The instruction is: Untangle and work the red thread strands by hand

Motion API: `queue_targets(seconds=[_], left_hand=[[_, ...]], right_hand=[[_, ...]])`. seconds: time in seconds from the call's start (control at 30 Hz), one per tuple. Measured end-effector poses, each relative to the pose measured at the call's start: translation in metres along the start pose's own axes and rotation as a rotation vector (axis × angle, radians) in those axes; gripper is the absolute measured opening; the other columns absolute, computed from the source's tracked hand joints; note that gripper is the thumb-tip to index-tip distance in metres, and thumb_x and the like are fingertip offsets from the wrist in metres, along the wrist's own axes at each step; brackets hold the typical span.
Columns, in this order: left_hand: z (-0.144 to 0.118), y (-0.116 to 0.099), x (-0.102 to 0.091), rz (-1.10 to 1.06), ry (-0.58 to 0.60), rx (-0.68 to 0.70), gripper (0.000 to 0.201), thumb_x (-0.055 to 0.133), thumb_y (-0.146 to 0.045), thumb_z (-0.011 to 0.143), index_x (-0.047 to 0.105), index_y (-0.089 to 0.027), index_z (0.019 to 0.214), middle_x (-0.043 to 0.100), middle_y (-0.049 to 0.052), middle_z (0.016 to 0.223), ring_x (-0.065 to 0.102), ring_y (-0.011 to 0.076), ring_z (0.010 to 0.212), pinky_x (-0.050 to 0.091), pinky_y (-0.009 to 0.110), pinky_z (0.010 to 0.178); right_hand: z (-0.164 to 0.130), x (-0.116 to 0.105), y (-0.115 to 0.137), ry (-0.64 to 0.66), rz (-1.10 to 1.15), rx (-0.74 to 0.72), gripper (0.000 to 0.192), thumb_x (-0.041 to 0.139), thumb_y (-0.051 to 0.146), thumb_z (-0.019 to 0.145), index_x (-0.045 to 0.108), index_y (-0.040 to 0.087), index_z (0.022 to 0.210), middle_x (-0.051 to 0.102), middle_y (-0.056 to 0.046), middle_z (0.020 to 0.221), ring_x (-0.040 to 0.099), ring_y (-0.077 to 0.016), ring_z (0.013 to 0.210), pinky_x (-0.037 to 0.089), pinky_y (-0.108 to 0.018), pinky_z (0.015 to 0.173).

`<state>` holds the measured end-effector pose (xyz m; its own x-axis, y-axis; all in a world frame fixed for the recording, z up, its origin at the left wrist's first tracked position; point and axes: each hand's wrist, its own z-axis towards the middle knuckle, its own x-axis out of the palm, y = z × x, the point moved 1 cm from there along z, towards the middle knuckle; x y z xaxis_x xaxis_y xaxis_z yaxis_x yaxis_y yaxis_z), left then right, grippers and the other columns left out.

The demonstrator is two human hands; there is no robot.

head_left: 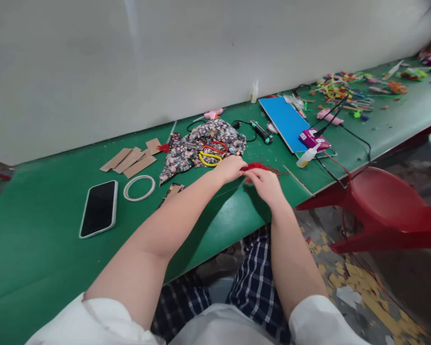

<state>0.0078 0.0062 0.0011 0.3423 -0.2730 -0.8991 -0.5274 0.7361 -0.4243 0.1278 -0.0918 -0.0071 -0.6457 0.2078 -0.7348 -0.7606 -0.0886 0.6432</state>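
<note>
Both of my hands meet over the green table point(39, 249), near its front edge. My left hand point(230, 168) and my right hand point(266, 184) together pinch a small bundle of red yarn point(258, 166) between their fingers. Just behind my left hand lies a floral patterned cloth point(201, 143) with red-handled scissors point(215, 146) and yellow-handled scissors point(209, 158) on top. A small red tassel point(164, 148) rests beside the cloth.
A phone point(99, 208), a white ring point(139, 188) and cardboard strips point(131, 160) lie to the left. A blue board point(285, 120), glue bottle point(306, 157), purple device point(313, 139) and cables sit right. Colourful craft scraps point(341, 88) crowd the far right. A red chair point(384, 206) stands beside me.
</note>
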Motion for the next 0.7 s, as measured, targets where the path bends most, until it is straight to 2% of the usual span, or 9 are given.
queue_targets(seconds=[0.03, 0.1, 0.23, 0.33, 0.4, 0.5, 0.57, 0.63, 0.7], left_hand=[[0.000, 0.000, 0.004, 0.009, -0.001, -0.004, 0.017, 0.067, -0.021, 0.071, 0.072, -0.020, 0.087, 0.066, 0.008, 0.088, 0.060, 0.0227, 0.088, 0.043, 0.031, 0.083], [-0.004, 0.000, 0.011, 0.029, -0.017, -0.026, 0.016, 0.065, -0.021, 0.072, 0.072, -0.019, 0.087, 0.065, 0.008, 0.085, 0.059, 0.0230, 0.087, 0.042, 0.032, 0.082], [-0.022, 0.000, 0.018, 0.059, -0.072, -0.088, 0.017, 0.055, -0.018, 0.079, 0.071, -0.018, 0.084, 0.062, 0.009, 0.081, 0.057, 0.0230, 0.087, 0.042, 0.033, 0.081], [-0.041, 0.001, 0.020, 0.063, -0.102, -0.124, 0.018, 0.052, -0.020, 0.081, 0.070, -0.018, 0.082, 0.061, 0.008, 0.080, 0.056, 0.0222, 0.085, 0.042, 0.033, 0.080], [-0.055, 0.003, 0.018, 0.056, -0.109, -0.135, 0.016, 0.053, -0.022, 0.081, 0.069, -0.019, 0.081, 0.062, 0.007, 0.079, 0.056, 0.0220, 0.084, 0.042, 0.032, 0.079], [-0.071, 0.008, 0.012, 0.032, -0.133, -0.153, 0.015, 0.056, -0.026, 0.080, 0.069, -0.020, 0.084, 0.064, 0.007, 0.084, 0.056, 0.0219, 0.086, 0.042, 0.032, 0.080], [-0.077, 0.012, 0.005, 0.006, -0.168, -0.173, 0.020, 0.056, -0.026, 0.080, 0.068, -0.020, 0.095, 0.065, 0.007, 0.093, 0.057, 0.0221, 0.090, 0.042, 0.033, 0.083], [-0.080, 0.016, -0.003, -0.025, -0.207, -0.206, 0.027, 0.056, -0.026, 0.080, 0.065, -0.020, 0.104, 0.066, 0.007, 0.098, 0.058, 0.0217, 0.090, 0.042, 0.032, 0.083], [-0.082, 0.020, -0.011, -0.052, -0.242, -0.248, 0.028, 0.054, -0.026, 0.080, 0.065, -0.021, 0.106, 0.067, 0.006, 0.098, 0.059, 0.0207, 0.085, 0.042, 0.031, 0.081]], right_hand=[[0.003, -0.006, -0.009, -0.069, -0.039, 0.020, 0.030, 0.043, 0.031, 0.088, 0.067, 0.022, 0.102, 0.071, -0.006, 0.097, 0.065, -0.0198, 0.087, 0.048, -0.036, 0.082], [0.009, -0.013, -0.024, -0.126, -0.108, 0.025, 0.033, 0.046, 0.029, 0.086, 0.063, 0.019, 0.112, 0.066, -0.011, 0.110, 0.060, -0.0236, 0.099, 0.043, -0.042, 0.090], [0.014, -0.008, -0.037, -0.061, -0.207, -0.038, 0.029, 0.061, 0.026, 0.077, 0.067, 0.020, 0.105, 0.068, -0.010, 0.103, 0.058, -0.0253, 0.097, 0.042, -0.042, 0.090], [0.010, -0.005, -0.041, -0.021, -0.263, -0.050, 0.024, 0.055, 0.015, 0.077, 0.071, 0.021, 0.093, 0.068, -0.009, 0.096, 0.058, -0.0247, 0.093, 0.044, -0.040, 0.086], [0.007, -0.009, -0.043, -0.026, -0.296, -0.034, 0.028, 0.048, 0.009, 0.078, 0.072, 0.019, 0.088, 0.068, -0.010, 0.093, 0.057, -0.0251, 0.091, 0.044, -0.041, 0.085], [0.006, -0.018, -0.041, -0.079, -0.328, -0.018, 0.037, 0.043, 0.003, 0.074, 0.071, 0.017, 0.095, 0.066, -0.011, 0.100, 0.055, -0.0261, 0.096, 0.042, -0.042, 0.088], [0.010, -0.020, -0.033, -0.114, -0.308, -0.072, 0.039, 0.045, 0.004, 0.074, 0.069, 0.017, 0.101, 0.065, -0.009, 0.106, 0.054, -0.0247, 0.101, 0.041, -0.040, 0.091], [0.018, -0.014, -0.018, -0.061, -0.265, -0.190, 0.031, 0.048, 0.010, 0.079, 0.068, 0.019, 0.101, 0.066, -0.007, 0.104, 0.055, -0.0222, 0.099, 0.042, -0.037, 0.091], [0.028, -0.002, -0.002, 0.132, -0.285, -0.312, 0.023, 0.057, 0.024, 0.080, 0.069, 0.019, 0.099, 0.068, -0.006, 0.098, 0.057, -0.0216, 0.094, 0.042, -0.037, 0.090]])
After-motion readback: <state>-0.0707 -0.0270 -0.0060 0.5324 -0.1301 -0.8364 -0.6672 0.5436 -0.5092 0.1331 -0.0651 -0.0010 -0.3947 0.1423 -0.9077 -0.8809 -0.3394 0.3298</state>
